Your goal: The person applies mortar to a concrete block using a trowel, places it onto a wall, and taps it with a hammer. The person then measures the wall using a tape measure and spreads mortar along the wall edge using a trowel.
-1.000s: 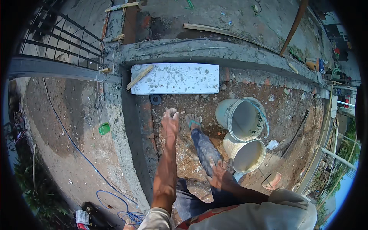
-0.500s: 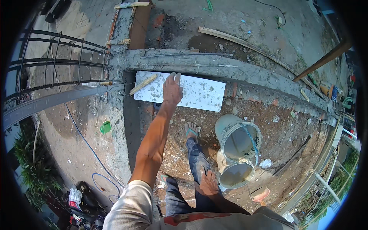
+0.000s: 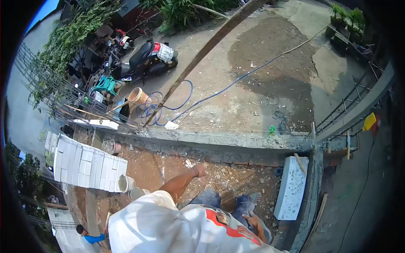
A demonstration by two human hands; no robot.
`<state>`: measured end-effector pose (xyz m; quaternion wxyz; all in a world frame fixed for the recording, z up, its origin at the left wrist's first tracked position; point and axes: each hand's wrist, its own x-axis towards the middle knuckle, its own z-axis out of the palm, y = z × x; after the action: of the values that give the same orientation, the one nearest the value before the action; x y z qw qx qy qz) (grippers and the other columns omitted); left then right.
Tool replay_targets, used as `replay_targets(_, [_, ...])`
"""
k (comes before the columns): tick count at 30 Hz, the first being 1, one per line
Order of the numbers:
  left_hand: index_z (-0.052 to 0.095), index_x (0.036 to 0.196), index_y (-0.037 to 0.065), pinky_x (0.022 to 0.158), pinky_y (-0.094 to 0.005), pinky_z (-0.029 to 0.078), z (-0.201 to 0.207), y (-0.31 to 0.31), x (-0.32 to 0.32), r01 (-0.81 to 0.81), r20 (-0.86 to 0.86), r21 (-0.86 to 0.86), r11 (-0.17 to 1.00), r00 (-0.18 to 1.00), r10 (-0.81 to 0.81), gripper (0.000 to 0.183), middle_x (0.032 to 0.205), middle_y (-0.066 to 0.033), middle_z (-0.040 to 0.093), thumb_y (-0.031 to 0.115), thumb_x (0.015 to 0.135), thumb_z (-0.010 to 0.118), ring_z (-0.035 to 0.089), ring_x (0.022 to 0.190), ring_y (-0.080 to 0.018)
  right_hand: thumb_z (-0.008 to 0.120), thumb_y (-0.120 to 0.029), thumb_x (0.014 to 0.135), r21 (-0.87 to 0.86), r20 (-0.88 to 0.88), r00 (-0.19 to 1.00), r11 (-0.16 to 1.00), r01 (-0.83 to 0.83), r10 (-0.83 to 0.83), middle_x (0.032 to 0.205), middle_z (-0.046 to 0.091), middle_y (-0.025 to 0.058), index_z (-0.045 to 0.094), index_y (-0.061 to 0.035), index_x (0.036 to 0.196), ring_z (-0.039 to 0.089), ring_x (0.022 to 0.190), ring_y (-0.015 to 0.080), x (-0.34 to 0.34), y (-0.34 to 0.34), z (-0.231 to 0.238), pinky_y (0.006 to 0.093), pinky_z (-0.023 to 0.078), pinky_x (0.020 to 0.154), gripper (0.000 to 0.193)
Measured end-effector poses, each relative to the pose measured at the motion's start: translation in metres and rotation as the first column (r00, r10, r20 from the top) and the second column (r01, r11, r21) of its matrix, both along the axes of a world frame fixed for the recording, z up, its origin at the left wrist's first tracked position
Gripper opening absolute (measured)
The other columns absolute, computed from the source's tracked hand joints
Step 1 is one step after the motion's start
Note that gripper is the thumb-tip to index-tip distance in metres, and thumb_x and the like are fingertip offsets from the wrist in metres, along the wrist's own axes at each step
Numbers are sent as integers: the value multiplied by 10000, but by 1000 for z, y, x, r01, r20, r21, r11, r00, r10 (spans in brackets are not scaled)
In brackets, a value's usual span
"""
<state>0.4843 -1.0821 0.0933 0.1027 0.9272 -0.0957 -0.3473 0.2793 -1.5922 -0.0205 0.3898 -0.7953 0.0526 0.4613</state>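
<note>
My left hand point(image 3: 199, 170) hangs over the rubble-strewn dirt in front of me, with its fingers curled in and nothing seen in them. My right hand point(image 3: 253, 220) lies on my leg near the knee, fingers spread and holding nothing. To the right of my legs is a long white block point(image 3: 291, 187), spotted with grey mortar, set along the inside of the concrete beam point(image 3: 311, 202). A short wood strip point(image 3: 300, 163) rests across its far end. Neither hand touches the block.
A low concrete beam point(image 3: 211, 138) crosses ahead, beyond it a blue hose point(image 3: 236, 80), an orange bucket point(image 3: 139, 96) and a motorbike point(image 3: 147, 59). A slanting pole point(image 3: 202, 55) rises there. Left are stacked white blocks point(image 3: 84, 162), two pails point(image 3: 125, 184) and a person in blue point(image 3: 93, 239).
My view has swung left, so the white block now appears at the right. My left hand has come off the block and is out over the dirt. My right hand stays on my leg.
</note>
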Motion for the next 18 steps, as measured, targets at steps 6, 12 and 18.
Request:
replay_targets(6, [691, 1223, -4, 902, -474, 572, 28, 136, -169, -721, 115, -301, 624, 622, 775, 432, 1118, -269, 738, 277, 895, 677, 718, 1043, -425, 698, -278, 919, -238, 391, 10, 112, -965, 920, 955, 702, 115, 635, -99, 1200, 704, 871, 277, 112, -25, -43, 431, 571, 804, 339])
replay_targets(12, [752, 1115, 25, 958, -453, 552, -1, 133, -414, -943, -128, -147, 299, 318, 940, 416, 1130, -243, 745, 377, 902, 693, 708, 1090, -403, 703, -229, 824, -607, 406, -186, 112, -787, 895, 819, 764, 32, 756, -158, 706, 747, 849, 282, 201, 120, -8, 494, 563, 686, 148])
replay_targets(18, [758, 1056, -33, 996, -472, 544, -17, 85, -622, -972, -188, 182, -147, -182, 965, 522, 1186, -279, 724, 458, 895, 681, 682, 1170, -413, 760, -177, 777, -156, 550, 422, 585, -796, 721, 1039, 756, 189, 719, -21, 1101, 729, 998, 362, 223, 444, 120, 435, 571, 880, 362])
